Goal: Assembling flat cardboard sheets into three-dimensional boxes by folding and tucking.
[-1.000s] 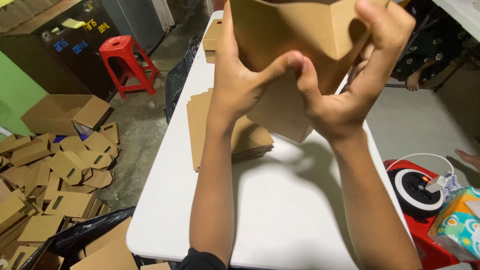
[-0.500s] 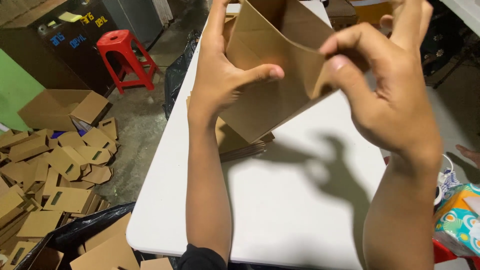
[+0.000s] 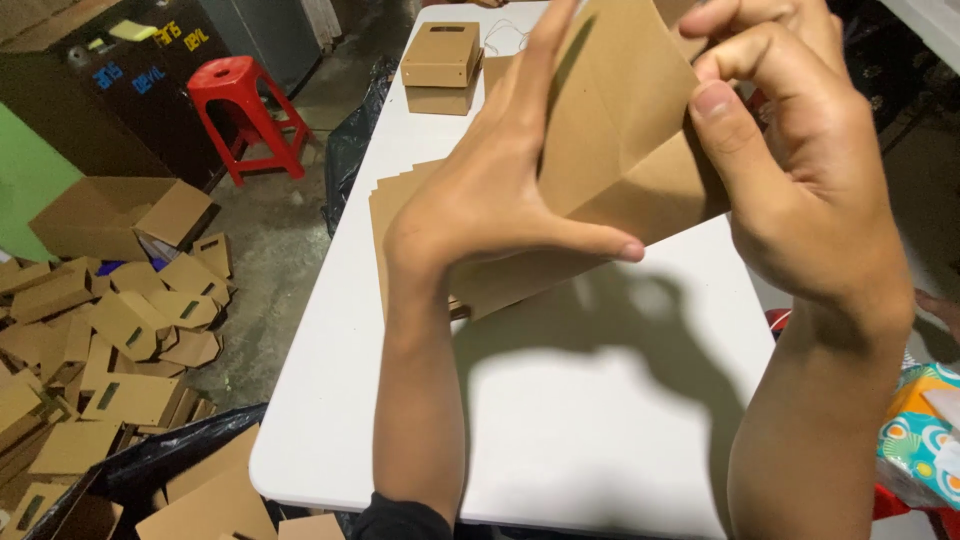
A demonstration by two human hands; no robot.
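Head view: 2 hands, left (image 3: pixel 490 190) and right (image 3: pixel 800 170), around upright cardboard piece (image 3: pixel 625 130).

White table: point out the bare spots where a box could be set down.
The white table is bare at its near end, between the forearms and the front edge, and along the left edge strip. It is crowded mid-table by the flat cardboard stack and at the far end by finished boxes.

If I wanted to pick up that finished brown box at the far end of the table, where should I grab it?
Probably from above, gripping the two side walls of the top box: it sits squarely on another box, sides exposed, with bare table around.
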